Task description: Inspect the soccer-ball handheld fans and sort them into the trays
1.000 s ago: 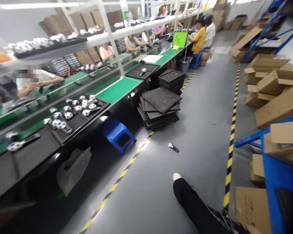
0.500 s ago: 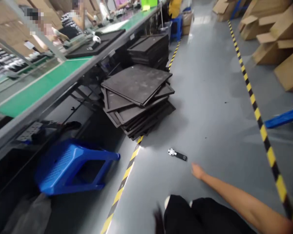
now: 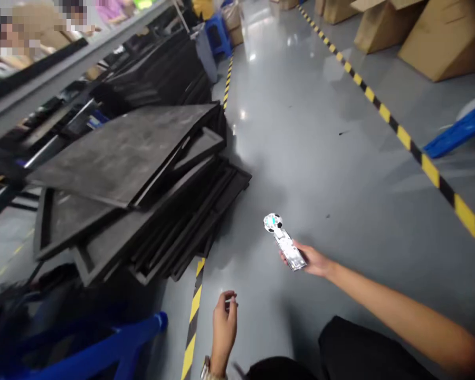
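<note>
My right hand (image 3: 315, 259) grasps the ball-topped handle (image 3: 284, 241) by its end; a slip would drop it. My left hand (image 3: 225, 326) curls empty.

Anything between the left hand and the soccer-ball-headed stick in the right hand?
Nothing visible. The left hand is apart from the soccer-ball-headed stick in the right hand, with only grey floor showing between them. The stack of black boards lies farther left, not in the way.

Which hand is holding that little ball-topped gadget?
The right hand, stretched out, grips its handle; the left hand, wearing a watch, looks empty.
</note>
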`<state>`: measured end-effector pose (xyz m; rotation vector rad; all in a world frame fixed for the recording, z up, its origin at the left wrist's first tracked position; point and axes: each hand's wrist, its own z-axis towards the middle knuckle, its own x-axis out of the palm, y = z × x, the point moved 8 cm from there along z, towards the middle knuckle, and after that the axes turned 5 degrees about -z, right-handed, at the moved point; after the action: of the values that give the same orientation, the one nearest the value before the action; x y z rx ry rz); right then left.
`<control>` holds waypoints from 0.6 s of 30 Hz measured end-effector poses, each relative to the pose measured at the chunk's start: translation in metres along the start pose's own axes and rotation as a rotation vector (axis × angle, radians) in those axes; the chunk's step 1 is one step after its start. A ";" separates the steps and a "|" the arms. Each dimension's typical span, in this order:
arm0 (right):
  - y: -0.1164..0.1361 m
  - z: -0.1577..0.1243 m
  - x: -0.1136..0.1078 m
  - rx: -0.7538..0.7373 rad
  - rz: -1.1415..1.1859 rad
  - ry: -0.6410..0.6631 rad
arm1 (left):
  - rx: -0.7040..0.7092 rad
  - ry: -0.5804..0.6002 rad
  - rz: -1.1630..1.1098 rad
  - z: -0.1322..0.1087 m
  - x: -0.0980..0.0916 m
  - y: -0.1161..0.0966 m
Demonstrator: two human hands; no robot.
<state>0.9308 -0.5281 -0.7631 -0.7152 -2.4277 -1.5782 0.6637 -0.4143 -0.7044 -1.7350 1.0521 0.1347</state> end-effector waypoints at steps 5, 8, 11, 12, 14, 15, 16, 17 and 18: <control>0.176 -0.028 -0.004 -0.025 0.295 -0.083 | -0.002 0.172 0.202 0.027 -0.005 -0.116; 0.249 -0.026 -0.046 0.026 0.313 -0.280 | -0.033 0.245 0.318 0.053 -0.009 -0.153; 0.285 -0.035 -0.113 0.119 0.276 -0.557 | -0.075 0.291 0.383 0.101 0.002 -0.177; 0.289 -0.039 -0.137 0.155 0.270 -0.645 | -0.089 0.303 0.387 0.120 0.013 -0.185; 0.292 -0.042 -0.183 0.236 0.274 -0.794 | -0.108 0.327 0.367 0.161 0.046 -0.204; 0.291 -0.039 -0.205 0.276 0.273 -0.853 | -0.117 0.334 0.346 0.183 0.067 -0.215; 0.291 -0.031 -0.227 0.310 0.261 -0.899 | -0.120 0.337 0.316 0.206 0.091 -0.228; 0.292 -0.019 -0.248 0.335 0.239 -0.930 | -0.114 0.327 0.281 0.231 0.115 -0.243; 0.294 -0.002 -0.268 0.353 0.210 -0.947 | -0.106 0.305 0.244 0.257 0.138 -0.257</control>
<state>1.3032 -0.5145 -0.6244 -1.8691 -2.9300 -0.7471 1.0247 -0.2701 -0.7092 -1.7524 1.5037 0.0816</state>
